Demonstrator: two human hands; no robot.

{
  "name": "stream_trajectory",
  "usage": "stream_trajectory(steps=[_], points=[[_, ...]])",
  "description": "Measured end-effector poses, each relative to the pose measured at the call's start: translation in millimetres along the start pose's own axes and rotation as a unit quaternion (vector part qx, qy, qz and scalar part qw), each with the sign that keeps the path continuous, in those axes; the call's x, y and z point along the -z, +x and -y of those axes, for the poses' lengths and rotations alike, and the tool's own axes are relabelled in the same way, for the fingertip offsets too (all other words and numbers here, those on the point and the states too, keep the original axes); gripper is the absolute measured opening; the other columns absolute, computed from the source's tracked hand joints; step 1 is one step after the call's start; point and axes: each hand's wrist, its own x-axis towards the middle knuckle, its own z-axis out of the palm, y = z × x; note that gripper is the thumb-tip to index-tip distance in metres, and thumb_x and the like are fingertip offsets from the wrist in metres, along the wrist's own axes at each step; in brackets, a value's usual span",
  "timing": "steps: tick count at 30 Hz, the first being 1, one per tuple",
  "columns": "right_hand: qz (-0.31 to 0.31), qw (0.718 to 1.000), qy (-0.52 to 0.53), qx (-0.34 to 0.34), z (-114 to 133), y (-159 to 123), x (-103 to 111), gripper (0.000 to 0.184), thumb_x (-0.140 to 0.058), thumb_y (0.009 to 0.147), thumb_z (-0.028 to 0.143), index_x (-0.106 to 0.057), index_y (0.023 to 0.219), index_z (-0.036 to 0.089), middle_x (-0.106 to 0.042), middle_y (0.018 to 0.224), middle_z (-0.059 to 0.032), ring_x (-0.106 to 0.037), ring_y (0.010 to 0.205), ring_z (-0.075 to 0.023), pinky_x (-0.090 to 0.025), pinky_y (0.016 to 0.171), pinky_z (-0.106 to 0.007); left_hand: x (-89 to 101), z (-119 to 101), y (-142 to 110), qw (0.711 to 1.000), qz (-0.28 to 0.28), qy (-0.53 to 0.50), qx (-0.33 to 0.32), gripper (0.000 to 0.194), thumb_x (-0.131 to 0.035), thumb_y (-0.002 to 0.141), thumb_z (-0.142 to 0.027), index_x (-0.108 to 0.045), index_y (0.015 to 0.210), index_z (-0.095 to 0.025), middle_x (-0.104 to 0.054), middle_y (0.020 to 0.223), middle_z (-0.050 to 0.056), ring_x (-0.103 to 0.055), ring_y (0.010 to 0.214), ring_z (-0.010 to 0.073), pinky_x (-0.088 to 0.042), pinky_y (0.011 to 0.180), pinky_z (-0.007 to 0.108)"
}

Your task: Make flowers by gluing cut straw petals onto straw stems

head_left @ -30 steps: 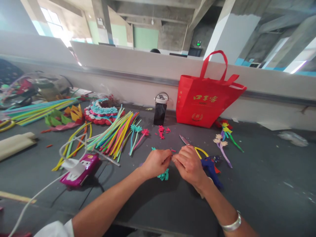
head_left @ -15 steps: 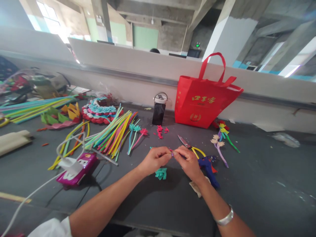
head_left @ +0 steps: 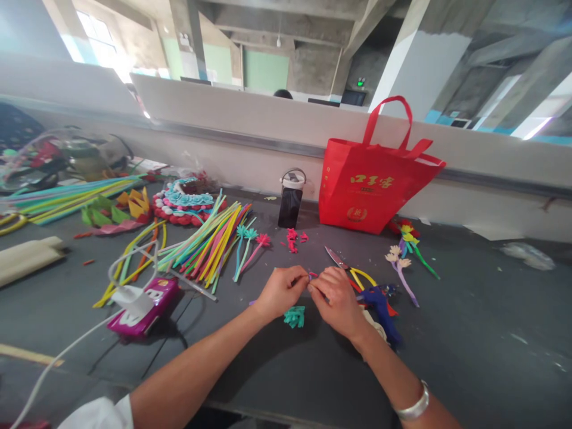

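Note:
My left hand (head_left: 285, 292) and my right hand (head_left: 333, 298) meet at the fingertips above the dark table, both closed in a pinch. Between them shows a bit of a purple pipe cleaner (head_left: 310, 277), mostly hidden by the fingers. A short purple end pokes out beside my left wrist. Just below the hands lies a bunch of teal pipe-cleaner pieces (head_left: 294, 317). Scissors (head_left: 344, 262) with yellow handles rest beyond my right hand, and a dark blue glue gun (head_left: 382, 313) lies beside it, partly covered by my forearm.
A bundle of coloured pipe cleaners (head_left: 210, 244), finished flowers (head_left: 251, 237) and pink pieces (head_left: 292, 238) lie ahead. Behind stand a black bottle (head_left: 290, 202) and a red bag (head_left: 366, 185). A purple power strip (head_left: 147, 310) with a white cable is at left; more flowers (head_left: 397, 256) lie right.
The fingers of my right hand have curled in more and the hand has shifted slightly. The whole view has moved a little. The pinch at the fingertips stays.

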Motion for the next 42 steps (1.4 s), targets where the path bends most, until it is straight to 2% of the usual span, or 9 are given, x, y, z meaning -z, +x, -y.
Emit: stream_trajectory(steps=[4, 11, 16, 24, 28, 32, 36, 42], points=[[0.01, 1.0, -0.01, -0.002, -4.7, -1.3, -1.4, 0.026, -0.048, 0.095, 0.019, -0.06, 0.072, 0.02, -0.059, 0.069, -0.0023, -0.05, 0.076, -0.0183, -0.037, 0.078, -0.035, 2.4, -0.7, 0.3, 0.998, 0.035, 0.059, -0.011, 0.023, -0.045, 0.09, -0.021, -0.059, 0.073, -0.017, -0.056, 0.064, -0.001, -0.05, 0.06, 0.0117, -0.033, 0.058, 0.022], [0.017, 1.0, -0.005, 0.001, -5.2, -1.9, -3.4, 0.026, -0.048, 0.095, 0.02, -0.059, 0.071, 0.019, -0.059, 0.069, -0.0027, -0.05, 0.076, -0.0185, -0.037, 0.077, -0.035, 3.7, 1.0, -1.7, 0.985, 0.073, 0.152, -0.038, 0.019, -0.039, 0.092, -0.016, -0.059, 0.092, -0.018, -0.065, 0.08, 0.005, -0.061, 0.073, 0.0163, -0.039, 0.065, 0.025], [0.013, 1.0, -0.006, 0.011, -5.2, -2.3, -3.2, 0.019, -0.05, 0.091, 0.018, -0.061, 0.075, 0.019, -0.06, 0.07, -0.0022, -0.051, 0.076, -0.0186, -0.038, 0.081, -0.036, 3.5, -3.6, -4.8, 0.962, 0.093, 0.255, -0.028, 0.018, -0.041, 0.09, -0.016, -0.058, 0.085, -0.018, -0.065, 0.073, 0.006, -0.062, 0.067, 0.0178, -0.037, 0.059, 0.025], [-0.011, 0.999, -0.047, 0.011, -6.5, 0.8, 10.1, 0.02, -0.055, 0.09, 0.022, -0.062, 0.072, 0.019, -0.058, 0.066, -0.0017, -0.05, 0.075, -0.0193, -0.037, 0.082, -0.038, 7.6, -7.3, -5.9, 0.947, 0.121, 0.29, -0.072, 0.014, -0.047, 0.084, -0.012, -0.059, 0.08, -0.019, -0.065, 0.072, 0.003, -0.06, 0.065, 0.0173, -0.035, 0.056, 0.025], [-0.027, 0.999, -0.036, 0.003, -11.8, 2.7, 16.6, 0.019, -0.059, 0.091, 0.028, -0.065, 0.074, 0.021, -0.062, 0.069, -0.0014, -0.053, 0.079, -0.0199, -0.036, 0.082, -0.037, 9.5, -3.1, -3.3, 0.965, 0.128, 0.208, -0.097, 0.018, -0.047, 0.082, -0.006, -0.06, 0.078, -0.018, -0.064, 0.071, 0.002, -0.059, 0.067, 0.015, -0.039, 0.06, 0.023], [-0.045, 0.994, 0.065, -0.071, -16.3, 3.4, 13.7, 0.019, -0.061, 0.091, 0.032, -0.067, 0.075, 0.023, -0.064, 0.069, -0.0001, -0.055, 0.076, -0.0188, -0.039, 0.078, -0.034, 8.6, -2.7, -2.3, 0.986, 0.118, 0.063, -0.095, 0.02, -0.045, 0.087, -0.01, -0.064, 0.081, -0.016, -0.063, 0.067, 0.001, -0.056, 0.062, 0.0111, -0.04, 0.061, 0.02], [-0.051, 0.977, 0.159, -0.135, -15.0, 2.2, 5.2, 0.026, -0.058, 0.091, 0.031, -0.062, 0.067, 0.022, -0.059, 0.064, 0.0015, -0.054, 0.069, -0.0165, -0.041, 0.07, -0.03, 5.6, -6.7, -3.0, 0.996, 0.072, -0.011, -0.055, 0.026, -0.049, 0.091, -0.022, -0.065, 0.073, -0.015, -0.059, 0.058, -0.001, -0.048, 0.052, 0.0083, -0.035, 0.053, 0.019], [-0.045, 0.97, 0.176, -0.163, -8.0, 0.0, -4.2, 0.03, -0.054, 0.091, 0.029, -0.057, 0.062, 0.021, -0.054, 0.061, 0.0023, -0.051, 0.063, -0.0145, -0.04, 0.062, -0.026, 0.2, -8.4, -4.5, 0.998, 0.012, -0.051, 0.024, 0.031, -0.051, 0.09, -0.025, -0.061, 0.063, -0.015, -0.055, 0.053, -0.003, -0.043, 0.045, 0.0061, -0.033, 0.049, 0.018]])
